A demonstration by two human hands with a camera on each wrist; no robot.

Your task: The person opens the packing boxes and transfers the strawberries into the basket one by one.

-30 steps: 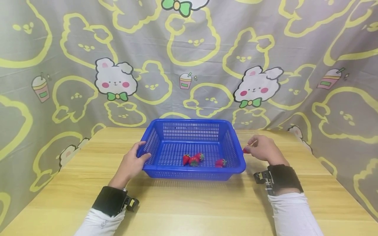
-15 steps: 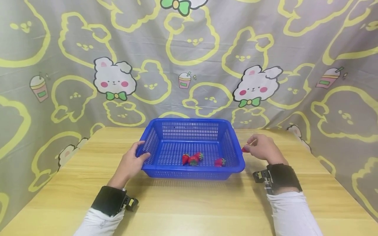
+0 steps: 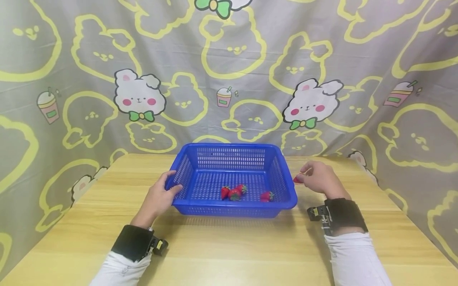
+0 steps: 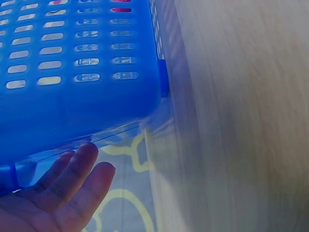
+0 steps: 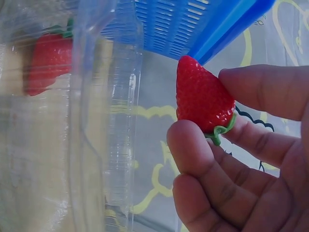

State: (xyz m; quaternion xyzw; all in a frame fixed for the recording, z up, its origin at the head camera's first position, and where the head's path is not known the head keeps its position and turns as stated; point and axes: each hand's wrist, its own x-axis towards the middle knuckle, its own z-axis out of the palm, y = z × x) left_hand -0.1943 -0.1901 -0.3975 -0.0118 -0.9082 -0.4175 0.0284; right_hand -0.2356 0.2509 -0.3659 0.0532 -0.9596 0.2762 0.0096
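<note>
A blue plastic basket [image 3: 229, 203] with slotted walls stands on the table. Inside it several red strawberries [image 3: 235, 193] lie near the front wall, some grouped mid-way and others further right. My left hand [image 3: 162, 194] holds the basket's left rim, thumb over the edge; its other fingers show beneath the rim in the left wrist view. Just outside the right wall, my right hand [image 3: 317, 179] pinches a strawberry [image 5: 203, 94] between thumb and fingers, with its tip pointing away from the palm and green leaves toward it.
A clear plastic container [image 5: 87, 145] is close to the right hand in the right wrist view. Another strawberry [image 5: 50, 63] shows through its plastic. The wooden table [image 3: 229, 250] reaches back to a patterned grey curtain [image 3: 229, 87].
My right hand has risen very slightly with the strawberry still pinched in it. The left hand, the basket and the strawberries inside keep their places.
</note>
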